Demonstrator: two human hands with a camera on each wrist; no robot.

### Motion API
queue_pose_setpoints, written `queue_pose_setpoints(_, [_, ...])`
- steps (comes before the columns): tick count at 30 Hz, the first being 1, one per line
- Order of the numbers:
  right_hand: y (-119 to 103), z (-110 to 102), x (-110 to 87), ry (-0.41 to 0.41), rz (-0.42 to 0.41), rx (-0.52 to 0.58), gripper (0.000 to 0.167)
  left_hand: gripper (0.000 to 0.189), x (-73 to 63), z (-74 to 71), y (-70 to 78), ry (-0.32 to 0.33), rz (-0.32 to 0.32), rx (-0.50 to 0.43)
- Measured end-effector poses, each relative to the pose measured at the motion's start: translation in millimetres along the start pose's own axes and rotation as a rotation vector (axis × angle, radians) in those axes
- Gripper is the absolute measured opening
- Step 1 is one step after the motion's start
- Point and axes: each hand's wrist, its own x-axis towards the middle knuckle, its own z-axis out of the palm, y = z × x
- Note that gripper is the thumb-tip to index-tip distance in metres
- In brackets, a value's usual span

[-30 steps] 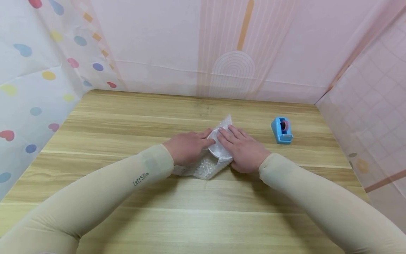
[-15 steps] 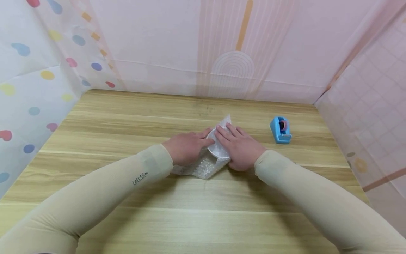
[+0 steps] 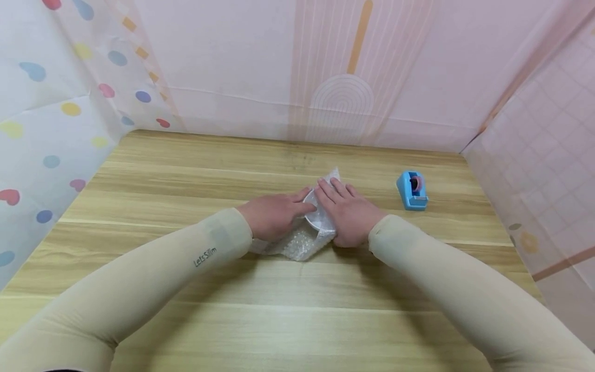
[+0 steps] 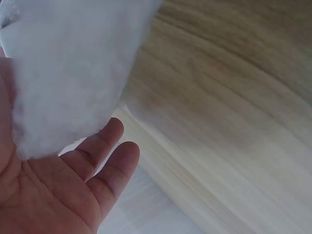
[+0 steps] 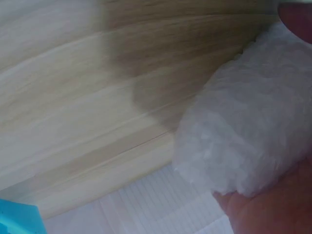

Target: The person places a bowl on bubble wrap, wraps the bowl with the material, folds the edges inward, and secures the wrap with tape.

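- a beige left sleeve [image 3: 186, 258], with dark lettering near its cuff, rises from the lower left of the frame; a matching right sleeve [image 3: 441, 274] comes in from the lower right.
- a sheet of bubble wrap [image 3: 299, 245] lies at the centre of the frame on the wood-grain table [image 3: 297, 330], its lower corner loose.
- the left hand [image 3: 271, 216] is partly closed, holding the wrapped bundle by its left side, thumb on top; in the left wrist view two fingers curve loosely past the wrap.
- the right hand [image 3: 350, 214] lies flat, fingers nearly straight, over the right side of the bundle.
- between them shows a round white thing [image 3: 318, 218]; what it is, i cannot tell.
- right of centre stands a blue tape dispenser [image 3: 413, 194].
- a patterned cloth [image 3: 223, 62] fills the upper frame.
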Motion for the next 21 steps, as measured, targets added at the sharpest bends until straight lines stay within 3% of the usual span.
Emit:
queue_pose_setpoints(5, [-2.0, -1.4, 2.6, -0.024, 0.017, -0.007, 0.116, 0.066, -3.9, 2.4, -3.9, -0.003, -0.007, -0.038])
queue_pose_setpoints(10, [-4.2, -1.9, 3.3, -0.027, 0.035, 0.004, 0.113, 0.083, -16.8, 3.7, -14.7, 0.004, -0.076, -0.166])
queue_pose_setpoints(14, [-5.6, -2.6, 3.7, -0.027, 0.047, 0.015, 0.113, 0.087, -33.1, 0.1, -26.2, 0.005, -0.143, -0.262])
queue_pose_setpoints(18, [-6.1, -1.5, 4.5, -0.036, 0.054, 0.012, 0.113, 0.087, -46.3, -0.2, -37.1, -0.057, -0.225, -0.373])
queue_pose_setpoints(21, [-6.3, -0.3, 5.0, -0.031, 0.054, 0.01, 0.112, 0.076, -53.1, 0.8, -41.4, -0.089, -0.256, -0.393])
